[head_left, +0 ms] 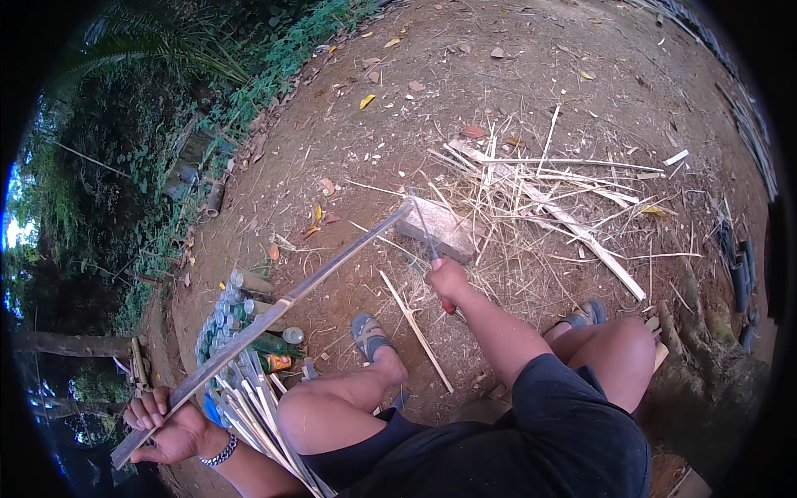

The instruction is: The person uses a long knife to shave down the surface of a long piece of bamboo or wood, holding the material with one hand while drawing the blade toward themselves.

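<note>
My left hand (181, 430), with a chain bracelet at the wrist, is closed around the lower end of a long bamboo strip (249, 334). The strip slants up and away from me to the right, its far end at the edge of a wooden block (444, 222) on the ground. In my right hand (449, 280) is a knife (425, 226), its reddish handle end showing below the fist. Its thin blade points away from me, over the block and close to the strip's far end. Whether blade and strip touch, I cannot tell.
Thin shavings and split strips (548, 195) lie heaped beyond the block to the right. By my left leg are more strips (266, 415) and several bottles (237, 311). A loose strip (417, 332) lies between my sandalled feet. Tree roots (706, 340) rise at the right, plants (224, 108) at the left.
</note>
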Tool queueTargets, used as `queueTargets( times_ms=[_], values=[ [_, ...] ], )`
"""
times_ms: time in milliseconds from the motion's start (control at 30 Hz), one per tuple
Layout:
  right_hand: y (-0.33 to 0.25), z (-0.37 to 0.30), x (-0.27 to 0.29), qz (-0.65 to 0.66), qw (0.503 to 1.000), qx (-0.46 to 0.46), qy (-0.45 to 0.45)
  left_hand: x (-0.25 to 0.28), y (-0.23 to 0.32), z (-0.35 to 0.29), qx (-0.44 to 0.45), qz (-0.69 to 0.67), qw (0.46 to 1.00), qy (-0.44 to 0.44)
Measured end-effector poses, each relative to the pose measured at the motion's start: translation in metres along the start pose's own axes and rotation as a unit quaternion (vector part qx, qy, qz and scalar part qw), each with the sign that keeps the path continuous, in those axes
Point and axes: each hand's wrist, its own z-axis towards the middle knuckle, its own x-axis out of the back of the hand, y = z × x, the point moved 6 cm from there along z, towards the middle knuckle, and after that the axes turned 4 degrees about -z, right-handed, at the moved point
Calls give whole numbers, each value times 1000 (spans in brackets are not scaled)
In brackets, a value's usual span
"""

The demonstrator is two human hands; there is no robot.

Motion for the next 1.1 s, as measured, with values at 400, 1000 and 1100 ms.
queueTargets(
  times_ms=[400, 1000, 1100],
  values=[
    [-169, -142, -25, -113, 941, 304, -94, -6, 2, -15, -45, 56, 995, 70],
    [-53, 26, -10, -160, 980, 48, -111, 48, 12, 22, -6, 69, 993, 99],
    [3, 85, 9, -174, 985, -7, -12, 53, 7, 30, -2, 74, 992, 104]
  ],
)
